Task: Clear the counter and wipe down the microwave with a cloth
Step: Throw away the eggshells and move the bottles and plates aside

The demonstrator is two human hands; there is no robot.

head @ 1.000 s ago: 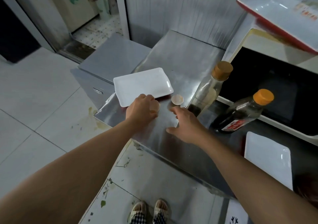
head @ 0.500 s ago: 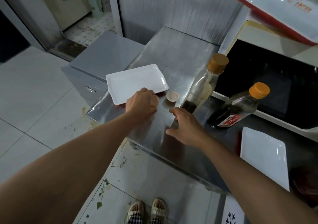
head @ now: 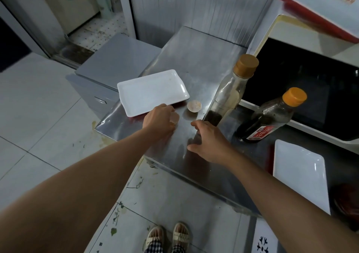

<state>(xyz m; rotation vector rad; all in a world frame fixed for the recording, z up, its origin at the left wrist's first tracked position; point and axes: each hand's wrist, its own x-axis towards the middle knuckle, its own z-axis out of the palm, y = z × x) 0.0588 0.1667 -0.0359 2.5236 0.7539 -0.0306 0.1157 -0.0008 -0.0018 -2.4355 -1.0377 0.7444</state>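
You face a steel counter [head: 194, 62] holding a white rectangular plate [head: 151, 92]; right of it, a small round dish [head: 194, 106], two capped bottles, the microwave [head: 303, 89].

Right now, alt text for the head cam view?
Two bare hands reach onto a steel counter: the left hand curls round a small pale object, and the right hand lies open near a small round dish. Around them are a white rectangular plate, two capped bottles and a microwave.

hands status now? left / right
Left hand: fingers curled round a small pale object near the white tray.
Right hand: open, fingers spread over the steel counter, holding nothing.
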